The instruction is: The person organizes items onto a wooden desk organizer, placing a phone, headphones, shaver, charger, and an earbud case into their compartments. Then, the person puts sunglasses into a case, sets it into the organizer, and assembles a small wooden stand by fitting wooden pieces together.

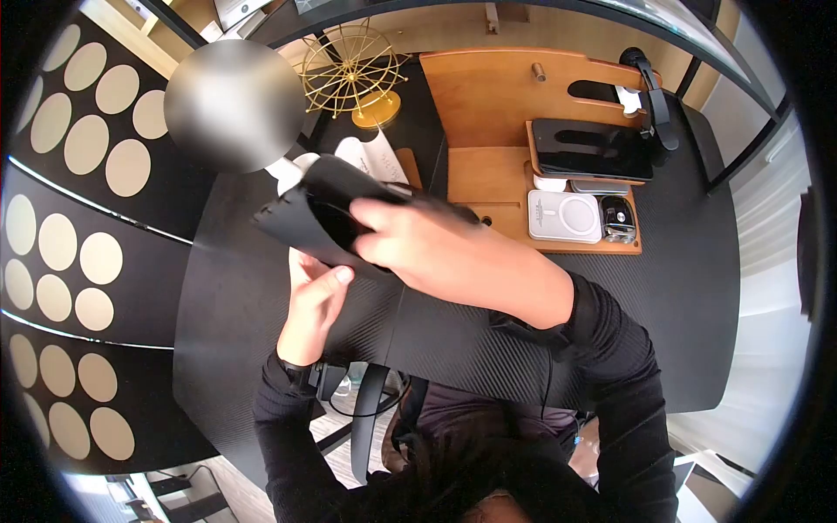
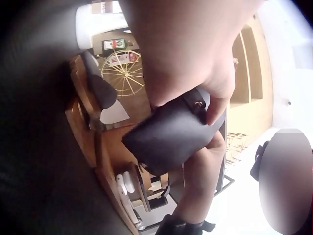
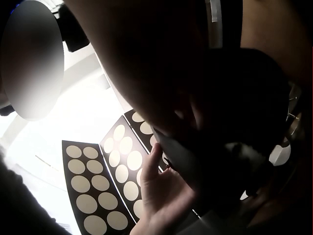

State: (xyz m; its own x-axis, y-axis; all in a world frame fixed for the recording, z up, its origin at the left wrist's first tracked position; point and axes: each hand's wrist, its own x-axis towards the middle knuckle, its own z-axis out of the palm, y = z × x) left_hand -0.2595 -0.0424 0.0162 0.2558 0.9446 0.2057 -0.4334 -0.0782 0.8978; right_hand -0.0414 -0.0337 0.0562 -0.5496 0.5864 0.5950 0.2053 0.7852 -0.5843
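A black pouch is held tilted above the desk, its dark opening facing the right hand. My left hand grips its lower edge, thumb on the near side; in the left wrist view this hand holds the pouch beside a small round snap. The right hand reaches across to the opening, slightly blurred, its fingertips hidden by the pouch. Whether they hold anything does not show. In the right wrist view the left hand shows at the pouch's edge, and the rest is very dark.
A wooden organizer bears a black phone, a white charging pad and headphones. A gold wheel ornament and white papers are behind the pouch. Dotted black panels stand at left; a shelf frame crosses above.
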